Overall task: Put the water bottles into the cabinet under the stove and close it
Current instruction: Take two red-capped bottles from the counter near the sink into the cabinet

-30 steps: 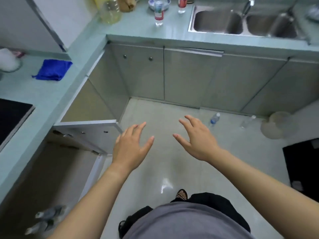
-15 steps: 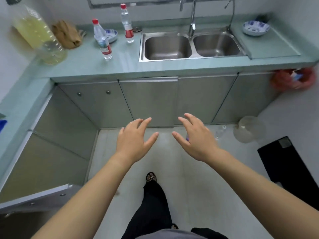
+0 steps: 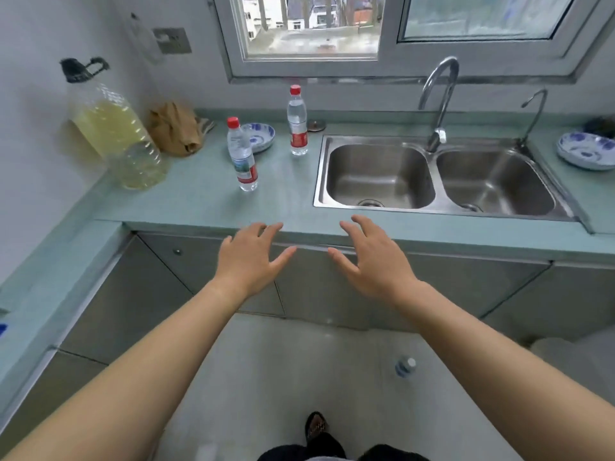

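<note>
Water bottles (image 3: 242, 154), red-capped, clear, upright.

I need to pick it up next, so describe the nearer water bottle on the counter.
The nearer water bottle is clear plastic with a red cap and a red and white label low on its body. It stands upright on the pale green counter, capped, left of the sink, in front of a blue-patterned dish. Nothing grips it.

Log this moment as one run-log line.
left hand: open, empty | right hand: open, empty | two red-capped clear water bottles upright on pale green counter
</note>
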Demonstrator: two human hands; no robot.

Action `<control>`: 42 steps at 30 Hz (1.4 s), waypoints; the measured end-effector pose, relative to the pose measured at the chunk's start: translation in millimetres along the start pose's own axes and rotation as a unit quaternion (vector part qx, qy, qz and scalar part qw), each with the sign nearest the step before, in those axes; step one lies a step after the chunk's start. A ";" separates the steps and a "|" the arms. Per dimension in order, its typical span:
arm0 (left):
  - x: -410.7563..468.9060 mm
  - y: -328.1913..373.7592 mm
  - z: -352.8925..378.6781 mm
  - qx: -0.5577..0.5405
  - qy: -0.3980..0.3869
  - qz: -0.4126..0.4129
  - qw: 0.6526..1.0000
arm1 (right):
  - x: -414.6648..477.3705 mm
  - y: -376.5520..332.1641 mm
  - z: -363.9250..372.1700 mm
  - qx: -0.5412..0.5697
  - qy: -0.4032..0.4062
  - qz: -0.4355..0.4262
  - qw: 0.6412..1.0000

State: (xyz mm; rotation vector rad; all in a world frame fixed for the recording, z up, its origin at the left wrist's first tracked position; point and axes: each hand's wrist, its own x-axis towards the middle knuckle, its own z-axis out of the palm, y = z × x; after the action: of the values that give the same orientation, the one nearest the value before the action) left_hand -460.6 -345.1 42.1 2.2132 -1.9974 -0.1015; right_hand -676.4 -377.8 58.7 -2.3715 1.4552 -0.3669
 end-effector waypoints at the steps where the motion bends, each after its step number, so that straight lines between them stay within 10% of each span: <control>1: 16.4 -6.1 -5.4 0.003 0.003 -0.009 1.000 | 18.8 -1.7 -1.7 0.001 0.003 -0.007 1.000; 22: 326.9 -106.4 -25.5 -0.014 0.090 -0.219 0.971 | 435.6 54.4 -5.9 0.032 0.028 -0.116 0.992; 42: 364.3 -139.6 29.5 -0.128 0.147 -0.247 0.949 | 616.7 84.3 102.4 0.216 0.132 -0.199 0.947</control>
State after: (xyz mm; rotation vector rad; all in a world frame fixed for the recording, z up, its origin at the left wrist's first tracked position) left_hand -289.2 -695.4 10.6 2.3351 -1.1785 -0.0779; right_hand -431.3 -950.3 -41.9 -2.2868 0.8524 -1.0256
